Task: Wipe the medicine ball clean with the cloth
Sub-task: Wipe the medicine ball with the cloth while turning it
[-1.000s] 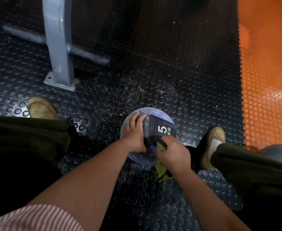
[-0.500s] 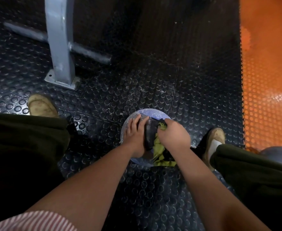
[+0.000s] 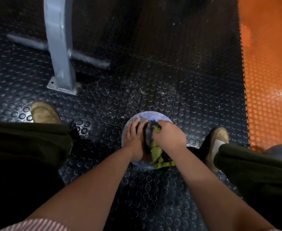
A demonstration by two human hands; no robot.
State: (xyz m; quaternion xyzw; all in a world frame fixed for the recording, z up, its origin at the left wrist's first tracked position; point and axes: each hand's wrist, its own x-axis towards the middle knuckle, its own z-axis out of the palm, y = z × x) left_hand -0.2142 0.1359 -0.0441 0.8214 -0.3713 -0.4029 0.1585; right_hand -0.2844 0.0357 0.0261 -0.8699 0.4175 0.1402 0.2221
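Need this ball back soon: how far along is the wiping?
Done: the medicine ball sits on the floor, steadied by the left hand. In hand: the right hand holds the cloth against the ball's top. Left: the far rim looks pale and speckled, so probably not clean yet; the underside is hidden.

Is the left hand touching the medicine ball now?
Touching. The head view shows the left hand flat on the medicine ball, fingers spread over its left side, no gap. The right hand grips the cloth.
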